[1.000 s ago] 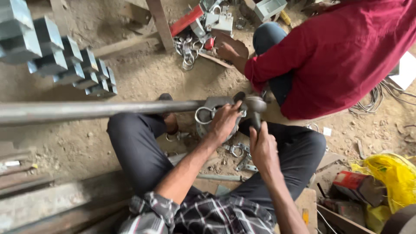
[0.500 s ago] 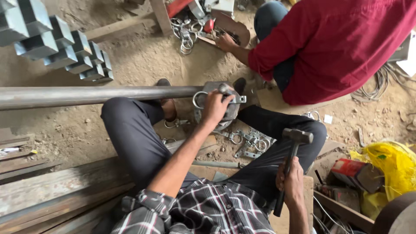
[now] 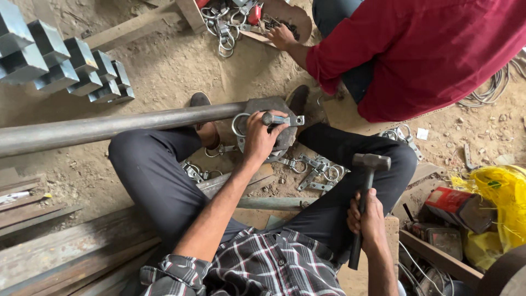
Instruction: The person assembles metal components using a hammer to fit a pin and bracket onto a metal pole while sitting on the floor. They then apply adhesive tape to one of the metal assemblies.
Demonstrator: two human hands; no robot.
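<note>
My left hand (image 3: pixel 261 137) grips a metal ring clamp (image 3: pixel 282 119) and holds it on the flat end block (image 3: pixel 262 104) of a long steel pipe (image 3: pixel 109 127). My right hand (image 3: pixel 368 220) is closed on the handle of a hammer, whose head (image 3: pixel 371 161) is raised above my right thigh, well clear of the clamp. I sit on the ground with my legs on either side of the block. More loose clamps (image 3: pixel 315 171) lie on the dirt between my knees.
A person in a red shirt (image 3: pixel 422 55) sits across from me, one hand (image 3: pixel 282 37) in a cardboard tray of clamps (image 3: pixel 230 22). Square steel tubes (image 3: pixel 60 60) are stacked at top left, wooden planks (image 3: pixel 66 252) at bottom left, a yellow bag (image 3: pixel 501 203) at right.
My right hand drew the hammer back from the block and lifted it over my right thigh. My left hand stayed on the clamp at the pipe's end.
</note>
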